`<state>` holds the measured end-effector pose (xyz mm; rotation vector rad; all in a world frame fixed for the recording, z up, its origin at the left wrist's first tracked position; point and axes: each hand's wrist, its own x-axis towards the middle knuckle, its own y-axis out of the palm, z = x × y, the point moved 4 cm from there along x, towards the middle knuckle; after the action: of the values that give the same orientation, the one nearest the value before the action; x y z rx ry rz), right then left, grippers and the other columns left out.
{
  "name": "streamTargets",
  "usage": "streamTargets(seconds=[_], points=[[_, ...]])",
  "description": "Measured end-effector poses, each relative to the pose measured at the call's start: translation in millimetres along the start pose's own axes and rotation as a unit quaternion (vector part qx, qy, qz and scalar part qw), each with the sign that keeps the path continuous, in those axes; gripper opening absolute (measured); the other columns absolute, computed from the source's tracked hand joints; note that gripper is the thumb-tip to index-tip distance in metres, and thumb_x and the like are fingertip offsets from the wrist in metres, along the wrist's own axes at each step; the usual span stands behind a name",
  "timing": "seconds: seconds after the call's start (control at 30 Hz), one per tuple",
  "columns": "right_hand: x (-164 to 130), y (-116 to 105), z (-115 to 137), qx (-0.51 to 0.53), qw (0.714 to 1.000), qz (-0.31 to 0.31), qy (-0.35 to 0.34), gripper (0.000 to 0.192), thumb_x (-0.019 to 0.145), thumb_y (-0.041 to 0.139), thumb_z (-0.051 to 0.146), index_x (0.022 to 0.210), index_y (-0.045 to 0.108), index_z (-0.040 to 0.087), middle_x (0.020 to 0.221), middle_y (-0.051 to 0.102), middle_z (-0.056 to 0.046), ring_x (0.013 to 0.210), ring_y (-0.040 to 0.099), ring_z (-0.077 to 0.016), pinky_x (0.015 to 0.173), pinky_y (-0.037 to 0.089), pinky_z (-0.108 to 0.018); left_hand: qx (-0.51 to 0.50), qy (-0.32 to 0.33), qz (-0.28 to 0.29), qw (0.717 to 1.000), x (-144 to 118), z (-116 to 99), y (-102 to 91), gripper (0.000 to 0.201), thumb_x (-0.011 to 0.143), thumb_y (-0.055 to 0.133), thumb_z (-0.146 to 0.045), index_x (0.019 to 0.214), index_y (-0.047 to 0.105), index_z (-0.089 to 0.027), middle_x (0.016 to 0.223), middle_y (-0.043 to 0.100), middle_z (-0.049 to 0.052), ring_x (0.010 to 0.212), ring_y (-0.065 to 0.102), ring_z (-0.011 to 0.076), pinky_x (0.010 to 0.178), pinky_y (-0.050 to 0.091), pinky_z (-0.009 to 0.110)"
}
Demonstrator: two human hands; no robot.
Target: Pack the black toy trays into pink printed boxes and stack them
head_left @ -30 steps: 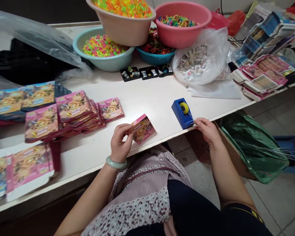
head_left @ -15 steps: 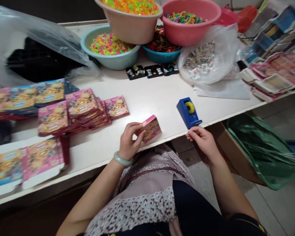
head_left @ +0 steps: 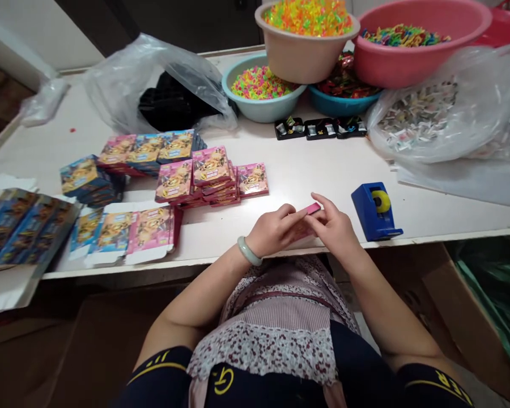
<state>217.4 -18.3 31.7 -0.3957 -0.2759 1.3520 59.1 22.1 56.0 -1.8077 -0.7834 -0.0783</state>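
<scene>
Between both hands, above the table's front edge, is a small pink box (head_left: 313, 209), mostly covered by fingers. My left hand (head_left: 276, 229), with a pale bangle at the wrist, grips it from the left. From the right, my right hand (head_left: 332, 224) holds the same box, thumb and fingers around its end. A blue tape dispenser (head_left: 368, 212) with a yellow roll (head_left: 381, 200) stands on the table just right of my right hand. Left of the hands lies a pile of closed pink boxes (head_left: 212, 166), with one box (head_left: 252, 179) at its right end.
Stacked blue and pink boxes (head_left: 144, 148) stand farther left. Flat, open cartons (head_left: 153, 229) lie along the front edge. Basins of small plastic pieces, including a pink basin (head_left: 420, 62), line the back, with black trays (head_left: 321, 129) before them. A plastic bag (head_left: 442, 141) sits right.
My right hand has moved from beside the tape dispenser to the pink box, which my left hand was holding alone. The view has swung left.
</scene>
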Motion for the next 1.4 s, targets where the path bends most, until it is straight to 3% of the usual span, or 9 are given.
streamTargets(seconds=[0.1,0.2,0.33,0.53,0.7,0.83,0.97,1.17,1.4], points=[[5.5,-8.4,-2.2,-0.124,0.991,-0.015,-0.037,0.036,0.08,0.065,0.045,0.107,0.068,0.022,0.068,0.06,-0.001,0.066,0.057,-0.019,0.067,0.047,-0.035,-0.111,-0.028,-0.088,0.99,2.9,15.8,-11.5,0.024,0.092,0.048,-0.02,0.113,0.059,-0.019,0.094,0.061,0.007,0.082,0.06,0.0134,0.068,0.051,0.024],[12.4,-14.5,-1.7,-0.05,0.99,0.043,-0.122,0.031,0.079,0.066,0.048,0.097,0.069,0.022,0.093,0.065,-0.007,0.088,0.061,-0.0223,0.073,0.049,-0.035,-0.207,-0.063,-0.145,0.966,1.3,36.9,-29.2,0.025,0.089,0.057,-0.019,0.114,0.058,-0.018,0.098,0.064,0.008,0.088,0.062,0.0145,0.074,0.052,0.026],[40.8,-2.7,-7.0,0.036,0.955,0.247,-0.16,0.028,0.083,0.062,0.046,0.098,0.071,0.023,0.101,0.069,-0.006,0.096,0.063,-0.021,0.083,0.05,-0.036,-0.202,0.0,-0.026,0.979,-20.7,62.9,-42.0,0.024,0.088,0.057,-0.017,0.112,0.061,-0.02,0.103,0.066,0.009,0.103,0.06,0.0197,0.094,0.049,0.04],[178.9,27.5,-34.6,-0.173,0.974,0.101,-0.104,0.02,0.085,0.057,0.029,0.096,0.071,0.022,0.102,0.071,-0.006,0.095,0.065,-0.021,0.087,0.051,-0.036,0.026,-0.069,0.128,0.989,-89.8,104.2,-41.6,0.038,0.089,0.041,-0.007,0.119,0.059,-0.023,0.13,0.058,0.009,0.133,0.041,0.0275,0.105,0.038,0.055],[295.0,40.6,-30.7,-0.269,0.957,0.037,-0.099,0.053,0.078,0.065,0.024,0.129,0.055,0.013,0.139,0.051,-0.015,0.132,0.04,-0.0323,0.111,0.03,-0.048,0.032,-0.105,0.118,0.987,-97.0,84.3,-28.3,0.043,0.09,0.045,-0.013,0.132,0.049,-0.023,0.137,0.053,0.011,0.134,0.04,0.0265,0.11,0.035,0.053],[362.3,40.3,-28.3,-0.415,0.905,0.07,-0.065,0.095,0.069,0.076,0.039,0.146,0.03,0.009,0.154,0.027,-0.02,0.142,0.02,-0.0376,0.114,0.022,-0.053,0.003,-0.129,0.188,0.974,-81.3,65.2,-6.9,0.053,0.086,0.058,-0.027,0.137,0.045,-0.021,0.144,0.045,0.014,0.137,0.035,0.0346,0.111,0.029,0.062],[404.2,42.8,-36.3,-0.504,0.847,0.163,-0.044,0.105,0.062,0.078,0.046,0.147,0.027,0.011,0.152,0.027,-0.022,0.14,0.023,-0.0395,0.111,0.025,-0.053,-0.018,-0.15,0.235,0.96,-75.4,66.5,3.4,0.065,0.078,0.068,-0.029,0.138,0.043,-0.019,0.148,0.04,0.016,0.14,0.03,0.0388,0.11,0.028,0.066],[407.8,50.5,-36.8,-0.509,0.827,0.227,-0.074,0.101,0.063,0.075,0.047,0.147,0.028,0.016,0.148,0.037,-0.02,0.136,0.03,-0.0373,0.109,0.027,-0.05,0.001,-0.147,0.226,0.963,-80.2,75.5,4.1,0.051,0.082,0.061,-0.019,0.132,0.049,-0.018,0.144,0.046,0.015,0.136,0.038,0.0363,0.11,0.034,0.062],[319.6,64.9,-21.7,-0.484,0.845,0.209,-0.091,0.11,0.068,0.07,0.051,0.152,0.012,0.013,0.14,0.045,-0.022,0.132,0.038,-0.0372,0.109,0.023,-0.049,0.016,-0.115,0.205,0.972,-95.6,77.0,-0.6,0.046,0.086,0.047,-0.009,0.131,0.051,-0.019,0.141,0.05,0.012,0.134,0.042,0.0334,0.108,0.038,0.058]])
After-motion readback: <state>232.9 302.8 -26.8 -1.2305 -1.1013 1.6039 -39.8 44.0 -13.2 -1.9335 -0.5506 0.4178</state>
